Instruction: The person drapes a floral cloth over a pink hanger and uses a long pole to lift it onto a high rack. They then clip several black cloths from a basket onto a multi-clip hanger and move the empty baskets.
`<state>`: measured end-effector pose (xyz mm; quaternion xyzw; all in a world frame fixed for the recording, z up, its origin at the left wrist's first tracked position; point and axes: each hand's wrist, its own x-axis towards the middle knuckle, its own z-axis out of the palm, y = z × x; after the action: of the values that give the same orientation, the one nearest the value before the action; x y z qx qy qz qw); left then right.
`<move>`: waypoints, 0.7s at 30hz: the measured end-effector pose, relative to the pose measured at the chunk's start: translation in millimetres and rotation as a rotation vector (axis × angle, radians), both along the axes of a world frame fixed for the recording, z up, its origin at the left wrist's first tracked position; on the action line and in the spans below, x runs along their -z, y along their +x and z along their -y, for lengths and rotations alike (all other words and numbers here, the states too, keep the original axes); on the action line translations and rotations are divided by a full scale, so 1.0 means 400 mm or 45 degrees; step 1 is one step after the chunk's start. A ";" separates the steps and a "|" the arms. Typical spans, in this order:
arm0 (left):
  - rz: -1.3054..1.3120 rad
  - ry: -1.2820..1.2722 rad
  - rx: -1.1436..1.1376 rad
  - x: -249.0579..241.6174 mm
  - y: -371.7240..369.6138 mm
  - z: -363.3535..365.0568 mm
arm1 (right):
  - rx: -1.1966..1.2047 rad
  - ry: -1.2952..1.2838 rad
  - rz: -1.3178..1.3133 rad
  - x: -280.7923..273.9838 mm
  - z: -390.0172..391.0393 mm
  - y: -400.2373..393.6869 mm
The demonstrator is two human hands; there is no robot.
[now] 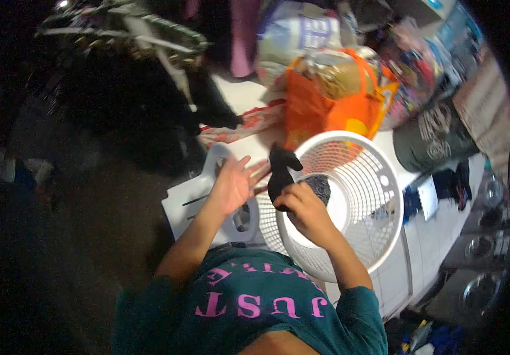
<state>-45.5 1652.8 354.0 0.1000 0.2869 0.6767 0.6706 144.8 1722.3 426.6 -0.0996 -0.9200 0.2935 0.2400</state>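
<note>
My right hand (305,213) grips a small piece of black cloth (281,171) over the near left rim of a white plastic laundry basket (388,222). The cloth sticks up from my fingers, its folds hiding its full shape. Just left of it, my left hand (235,186) is raised palm up with the fingers spread, fingertips close to the cloth. Inside the round, slatted basket lies a dark grey bundle of fabric (320,186), partly covered by my right hand.
A white plastic chair (187,204) stands left of the basket. Beyond the basket are an orange bag (308,112) full of things, other stuffed plastic bags (408,77) and a dark cylinder (435,136). Dark clothes (125,112) hang from hangers (166,29) at upper left.
</note>
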 end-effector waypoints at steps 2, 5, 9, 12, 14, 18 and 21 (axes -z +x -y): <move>-0.082 -0.075 -0.154 0.033 -0.047 -0.003 | -0.183 0.181 0.041 0.016 0.035 -0.034; 0.132 -0.443 0.105 0.077 -0.045 0.020 | -0.370 0.414 0.000 0.019 0.092 -0.081; 0.518 -0.266 0.277 0.199 0.014 0.124 | -0.518 0.602 -0.017 0.003 0.130 -0.131; 0.435 -0.248 0.043 0.192 -0.044 0.165 | -0.615 0.427 0.055 0.005 0.134 -0.143; 0.184 -0.366 -0.388 0.150 -0.118 0.181 | -0.542 0.164 0.054 0.033 0.109 -0.150; 0.005 -0.101 -0.738 0.101 -0.242 0.205 | -0.173 -0.623 0.078 0.081 0.094 -0.160; 0.070 -0.061 -0.964 0.071 -0.305 0.199 | -0.341 -0.294 0.123 0.117 0.089 -0.174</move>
<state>-167.4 1573.3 325.5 -0.0470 0.3009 0.8722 0.3828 75.3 1686.8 379.7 -0.0169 -0.8957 0.4213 0.1414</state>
